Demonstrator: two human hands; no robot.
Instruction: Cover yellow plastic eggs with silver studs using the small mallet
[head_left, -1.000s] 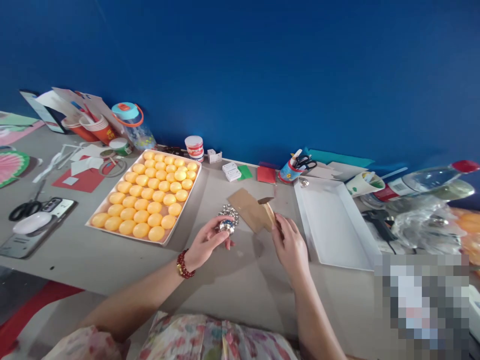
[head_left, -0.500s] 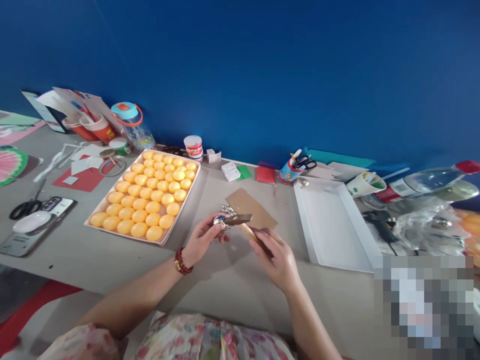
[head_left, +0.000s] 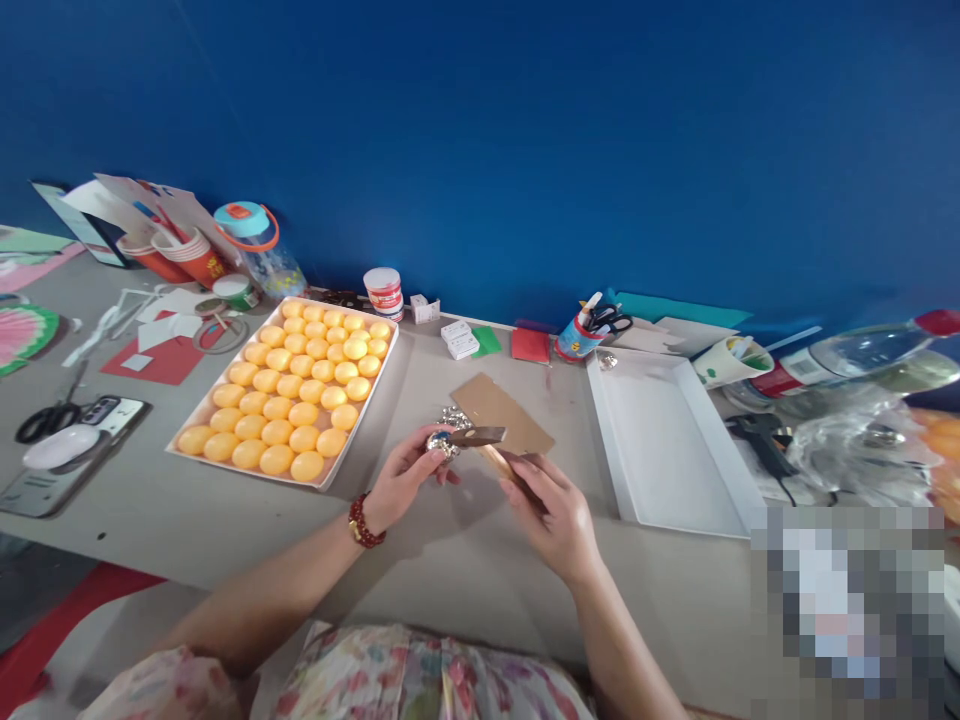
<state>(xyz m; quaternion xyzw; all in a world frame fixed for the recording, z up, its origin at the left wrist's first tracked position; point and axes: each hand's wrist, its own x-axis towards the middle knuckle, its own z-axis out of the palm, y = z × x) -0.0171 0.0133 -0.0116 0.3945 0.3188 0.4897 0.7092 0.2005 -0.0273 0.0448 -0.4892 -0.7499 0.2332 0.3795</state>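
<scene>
Above the middle of the grey table, my left hand (head_left: 405, 475) has its thumb and fingers closed around a shiny silver ball (head_left: 441, 443), partly hidden by the fingers. My right hand (head_left: 553, 512) grips the wooden handle of a hammer (head_left: 480, 437). The hammer's metal head points left and is at the silver ball; whether they touch, I cannot tell. More small shiny silver pieces (head_left: 454, 418) show just behind my left fingers, too small to make out. A brown cardboard piece (head_left: 517, 425) lies flat beyond the hammer.
Left of my hands stands a shallow box (head_left: 326, 487) with rows of orange balls. A white tray (head_left: 675, 470) lies on the right, near a glue gun (head_left: 765, 445) and a plastic bottle (head_left: 847, 360). Scissors (head_left: 49, 420) and a phone (head_left: 75, 465) are far left. A blue wall (head_left: 480, 150) rises behind.
The view has shifted very slightly. Both hands keep their grips, and the hammer's head stays at the silver ball with hardly any movement.
</scene>
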